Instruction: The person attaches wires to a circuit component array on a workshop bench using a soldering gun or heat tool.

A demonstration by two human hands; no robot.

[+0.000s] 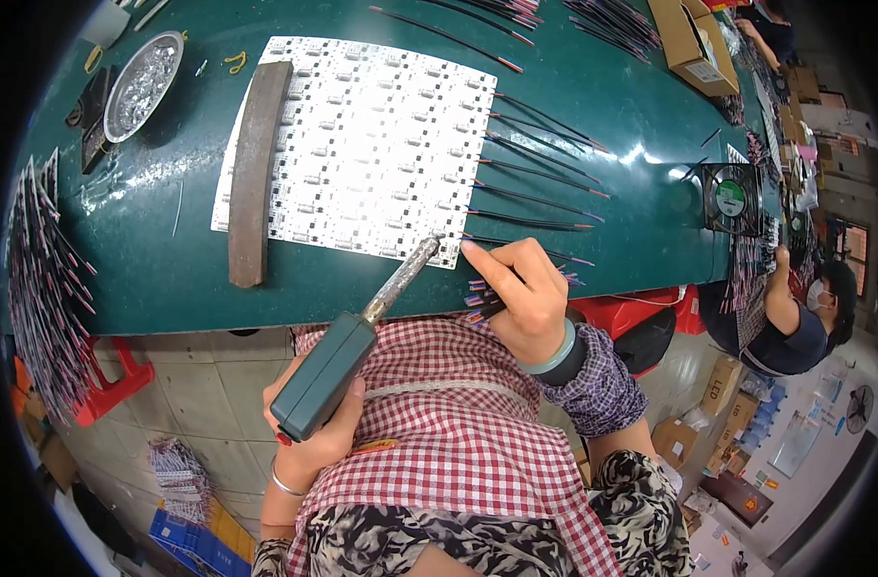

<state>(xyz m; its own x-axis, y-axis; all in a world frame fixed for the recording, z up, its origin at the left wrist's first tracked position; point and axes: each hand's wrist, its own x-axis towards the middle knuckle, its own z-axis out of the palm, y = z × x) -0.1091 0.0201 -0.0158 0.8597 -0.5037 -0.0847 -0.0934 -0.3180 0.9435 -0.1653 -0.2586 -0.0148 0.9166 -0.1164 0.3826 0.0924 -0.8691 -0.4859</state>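
Note:
My left hand is closed round the green body of a soldering gun. The gun's metal tip rests at the near right corner of a white circuit board panel filled with rows of small components. Close to that corner, my right hand has its index finger and thumb on the end of a thin wire at the panel's edge. Its curled fingers also hold a bundle of dark wires with coloured ends. Several black wires stick out to the right from the panel's right edge.
A brown bar lies across the panel's left part. Left of it stands a metal bowl with silvery bits. More wire bundles hang off the table's left. A cardboard box and small fan stand right; a co-worker sits beyond.

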